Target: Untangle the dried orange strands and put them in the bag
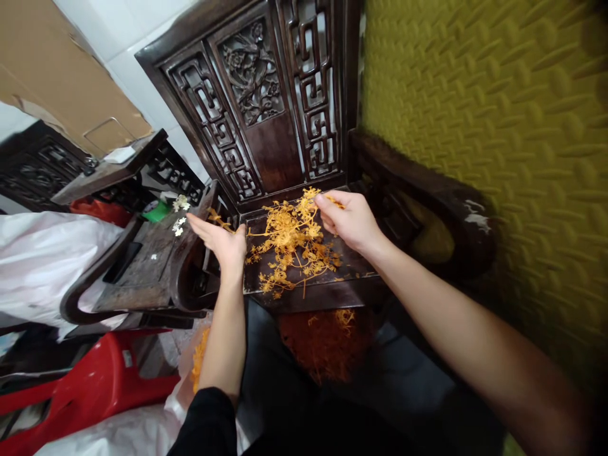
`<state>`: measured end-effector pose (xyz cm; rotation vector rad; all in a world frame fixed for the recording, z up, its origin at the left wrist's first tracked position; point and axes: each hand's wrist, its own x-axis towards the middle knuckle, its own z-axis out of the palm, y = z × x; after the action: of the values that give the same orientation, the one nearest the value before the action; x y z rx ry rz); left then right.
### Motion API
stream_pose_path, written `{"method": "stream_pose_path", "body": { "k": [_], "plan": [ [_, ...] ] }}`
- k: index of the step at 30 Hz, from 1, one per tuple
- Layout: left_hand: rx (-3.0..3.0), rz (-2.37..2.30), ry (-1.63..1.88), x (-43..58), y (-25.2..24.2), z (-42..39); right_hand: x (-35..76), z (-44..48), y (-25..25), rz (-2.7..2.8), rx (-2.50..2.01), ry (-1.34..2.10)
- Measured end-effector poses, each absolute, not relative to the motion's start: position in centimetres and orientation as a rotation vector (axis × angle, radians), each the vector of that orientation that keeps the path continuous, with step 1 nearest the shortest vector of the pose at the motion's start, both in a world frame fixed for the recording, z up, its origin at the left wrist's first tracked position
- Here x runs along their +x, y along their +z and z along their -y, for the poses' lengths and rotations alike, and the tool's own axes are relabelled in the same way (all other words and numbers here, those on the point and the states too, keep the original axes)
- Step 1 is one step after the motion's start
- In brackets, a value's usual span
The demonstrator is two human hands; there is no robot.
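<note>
A tangled heap of orange-yellow plastic flower sprigs (287, 234) lies on the dark wooden chair seat (349, 269) in front of me. At the heap's upper right, my right hand (349, 218) is closed in a pinch on one orange-yellow flower sprig (311, 192). My left hand (221, 244) is at the left side of the heap, its fingers stretched out and its thumb raised. An orange-yellow stem with small blooms (218, 219) shows just behind this hand; whether the hand touches it I cannot tell.
White flower pieces (178, 226), a green object (156, 211) and a dark phone-like object (122, 262) lie on wooden furniture at left. Below the seat is a reddish mass of sprigs (323, 345). A red plastic stool (102, 373) stands lower left; yellow textured padding (475, 95) covers the right.
</note>
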<state>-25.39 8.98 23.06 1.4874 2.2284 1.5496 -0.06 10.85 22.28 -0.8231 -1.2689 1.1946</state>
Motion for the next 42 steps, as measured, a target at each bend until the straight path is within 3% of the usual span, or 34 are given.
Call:
{"method": "stream_pose_path", "body": {
  "k": [2, 4, 7, 10, 13, 16, 24, 29, 34, 42],
  "plan": [
    [1.628, -2.555, 1.497, -26.2, 24.3, -8.2, 0.1, -10.7, 22.5, 1.315, -0.84, 1.203],
    [1.673, -2.598, 1.494, -26.6, 25.3, -7.4, 0.2, -10.5, 22.7, 1.323, -0.822, 1.219],
    [1.693, -2.02, 1.598, -25.5, 25.6, -6.4, 0.1, -10.3, 22.9, 1.354, -0.754, 1.326],
    [1.521, -1.305, 1.305, -22.1, 24.2, -5.9, -0.3, -10.0, 22.9, 1.438, -0.724, 1.414],
    [1.362, -1.097, 1.057, -18.4, 22.2, -5.9, -1.0, -9.9, 22.3, 1.534, -0.787, 1.26],
    [1.285, -1.122, 1.108, -16.7, 21.1, -6.1, -2.1, -10.1, 21.3, 1.455, -0.883, 1.087],
    [1.168, -1.254, 1.276, -18.8, 20.9, -6.1, 0.9, -14.5, 20.8, 0.709, -1.052, 1.129],
    [1.184, -1.218, 1.554, -18.6, 19.9, -7.3, -1.2, -11.8, 20.1, 1.07, -0.906, 1.324],
    [1.119, -1.13, 1.642, -17.3, 19.1, -7.7, -5.4, -9.0, 19.4, 1.361, -1.001, 0.998],
    [1.152, -1.181, 1.607, -17.0, 20.0, -7.5, -4.4, -9.5, 19.7, 1.437, -1.084, 0.934]
  ]
}}
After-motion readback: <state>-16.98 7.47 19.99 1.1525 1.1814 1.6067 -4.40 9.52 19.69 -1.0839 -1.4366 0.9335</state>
